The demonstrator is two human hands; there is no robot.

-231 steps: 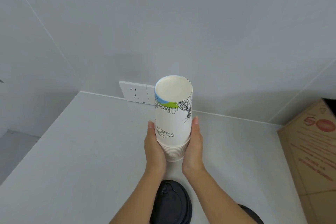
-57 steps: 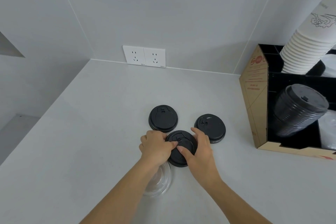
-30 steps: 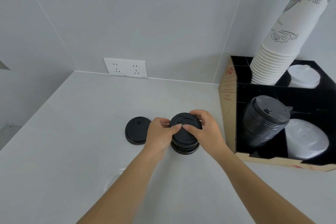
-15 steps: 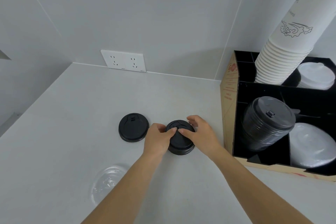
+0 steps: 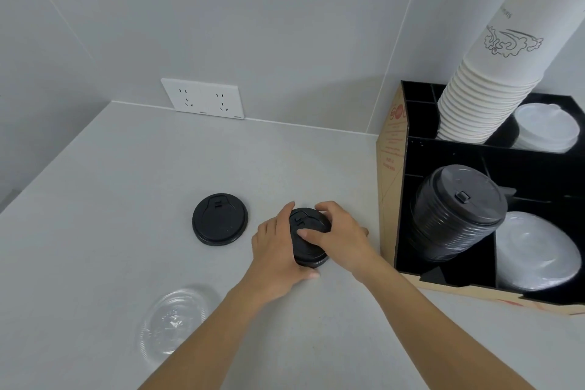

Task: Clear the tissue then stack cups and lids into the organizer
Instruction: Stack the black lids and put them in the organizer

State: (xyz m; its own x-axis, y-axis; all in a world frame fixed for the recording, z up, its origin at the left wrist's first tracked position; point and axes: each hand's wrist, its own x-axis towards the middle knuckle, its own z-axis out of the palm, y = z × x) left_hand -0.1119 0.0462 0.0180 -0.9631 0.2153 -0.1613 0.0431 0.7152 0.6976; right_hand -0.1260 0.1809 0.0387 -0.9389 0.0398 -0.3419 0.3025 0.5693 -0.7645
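A small stack of black lids (image 5: pixel 308 244) rests on the grey counter, gripped from both sides by my left hand (image 5: pixel 275 250) and my right hand (image 5: pixel 340 237). One more black lid (image 5: pixel 220 219) lies flat to the left. A clear plastic lid (image 5: pixel 172 321) lies near the front left. The cardboard organizer (image 5: pixel 392 174) stands at the right and holds a tall stack of white paper cups (image 5: pixel 487 89), a tilted stack of black lids (image 5: pixel 456 215) and white lids (image 5: pixel 535 250). No tissue is in view.
A white double wall socket (image 5: pixel 204 99) sits on the back wall above the counter (image 5: pixel 126 199). More white lids (image 5: pixel 546 128) lie in the organizer's rear compartment. The wall corner is just behind the organizer.
Both hands gathered two black lids into one stack and have set it down on the counter, shifting slightly toward the organizer. The lone black lid stays in place.
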